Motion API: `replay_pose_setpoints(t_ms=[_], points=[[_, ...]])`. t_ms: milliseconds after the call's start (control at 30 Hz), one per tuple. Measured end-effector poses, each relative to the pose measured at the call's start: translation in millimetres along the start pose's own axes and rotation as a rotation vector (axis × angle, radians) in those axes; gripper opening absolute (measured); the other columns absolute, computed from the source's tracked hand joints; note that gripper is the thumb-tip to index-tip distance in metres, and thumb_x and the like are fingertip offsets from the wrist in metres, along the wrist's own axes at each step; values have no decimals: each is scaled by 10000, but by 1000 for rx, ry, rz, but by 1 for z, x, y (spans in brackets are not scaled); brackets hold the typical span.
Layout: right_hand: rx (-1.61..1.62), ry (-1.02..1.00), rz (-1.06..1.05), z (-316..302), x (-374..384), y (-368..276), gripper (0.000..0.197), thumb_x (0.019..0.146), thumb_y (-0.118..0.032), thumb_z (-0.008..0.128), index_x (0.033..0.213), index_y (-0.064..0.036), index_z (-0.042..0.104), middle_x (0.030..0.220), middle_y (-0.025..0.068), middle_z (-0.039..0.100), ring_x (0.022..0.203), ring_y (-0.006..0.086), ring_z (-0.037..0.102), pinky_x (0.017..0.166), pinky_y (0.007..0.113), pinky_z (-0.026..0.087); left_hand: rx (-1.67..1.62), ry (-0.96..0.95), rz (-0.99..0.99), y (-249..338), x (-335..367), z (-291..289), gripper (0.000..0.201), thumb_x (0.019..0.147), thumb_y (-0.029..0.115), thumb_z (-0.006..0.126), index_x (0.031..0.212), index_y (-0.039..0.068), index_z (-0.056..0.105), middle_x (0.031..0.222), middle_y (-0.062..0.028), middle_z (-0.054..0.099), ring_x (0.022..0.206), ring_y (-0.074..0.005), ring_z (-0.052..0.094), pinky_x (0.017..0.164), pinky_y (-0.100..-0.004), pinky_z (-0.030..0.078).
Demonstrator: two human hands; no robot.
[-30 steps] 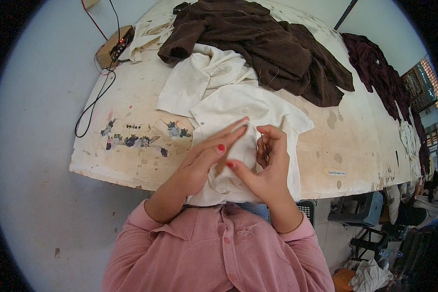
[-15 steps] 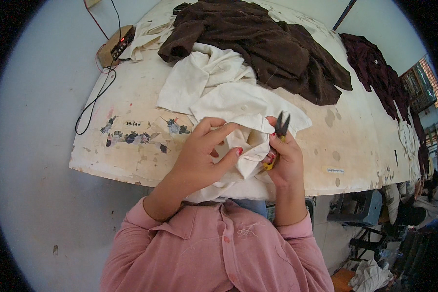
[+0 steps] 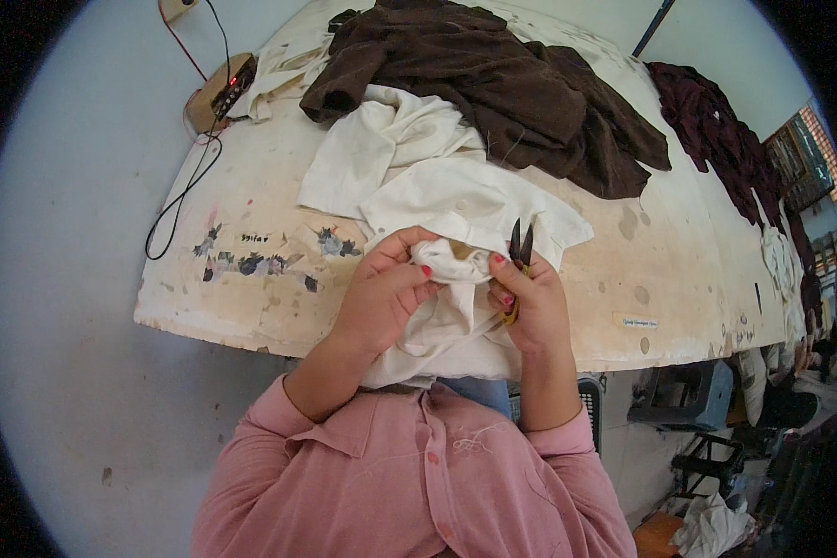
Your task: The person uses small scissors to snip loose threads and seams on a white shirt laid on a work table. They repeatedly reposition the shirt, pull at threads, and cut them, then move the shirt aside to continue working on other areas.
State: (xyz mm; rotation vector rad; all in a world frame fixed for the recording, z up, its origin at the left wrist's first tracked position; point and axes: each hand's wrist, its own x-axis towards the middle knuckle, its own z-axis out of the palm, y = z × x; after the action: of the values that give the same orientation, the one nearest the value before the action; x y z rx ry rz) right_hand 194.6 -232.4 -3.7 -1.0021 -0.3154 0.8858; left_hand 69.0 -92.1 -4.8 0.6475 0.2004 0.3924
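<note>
A white buttoned garment (image 3: 437, 196) is spread on the near part of the table, and some of it hangs over the front edge. My left hand (image 3: 382, 296) pinches a bunched fold of it between thumb and fingers. On the other side of that fold, my right hand (image 3: 536, 302) grips the cloth with thumb and forefinger. Small thread snips (image 3: 521, 249) with dark blades and a yellow handle also sit in my right hand, blades pointing away from me. My fingers cover part of the handle.
The pale stained table (image 3: 604, 279) carries a dark brown garment (image 3: 493, 79) beyond the white one. A power strip (image 3: 234, 88) with cables lies at the far left edge. Dark maroon clothing (image 3: 716, 139) drapes over the right side. A grey plastic stool (image 3: 684, 398) stands below, right.
My left hand's fingers have closed on the fold, where they were spread before. The fold is now gathered between both hands. The snips have shifted slightly left and turned more upright.
</note>
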Motion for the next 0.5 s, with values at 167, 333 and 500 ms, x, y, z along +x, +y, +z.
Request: replay_pose_setpoints(t_ms=[167, 333, 500], points=[[563, -43, 226, 6, 0, -1, 300, 887, -224, 559, 1079, -4, 624, 963, 102, 698, 832, 220, 679, 749, 366, 559, -227, -107, -119, 3, 9, -23, 245, 891, 80, 532, 1132, 51, 501, 811, -8, 519, 701, -119, 517, 756, -306, 478], [230, 118, -16, 4, -3, -9, 217, 880, -195, 591, 1002, -23, 638, 911, 69, 686, 815, 181, 662, 740, 313, 533, 271, -68, 32, 5, -1, -20, 285, 917, 235, 564, 1142, 78, 485, 709, 28, 410, 620, -82, 441, 653, -263, 420], [2, 113, -65, 18, -9, 3, 116, 869, -162, 630, 897, -49, 638, 800, 23, 650, 677, 99, 587, 625, 224, 452, 975, -130, 383, -17, 2, 0, 248, 921, 163, 608, 1127, 40, 547, 846, 0, 580, 750, -89, 577, 700, -251, 475]])
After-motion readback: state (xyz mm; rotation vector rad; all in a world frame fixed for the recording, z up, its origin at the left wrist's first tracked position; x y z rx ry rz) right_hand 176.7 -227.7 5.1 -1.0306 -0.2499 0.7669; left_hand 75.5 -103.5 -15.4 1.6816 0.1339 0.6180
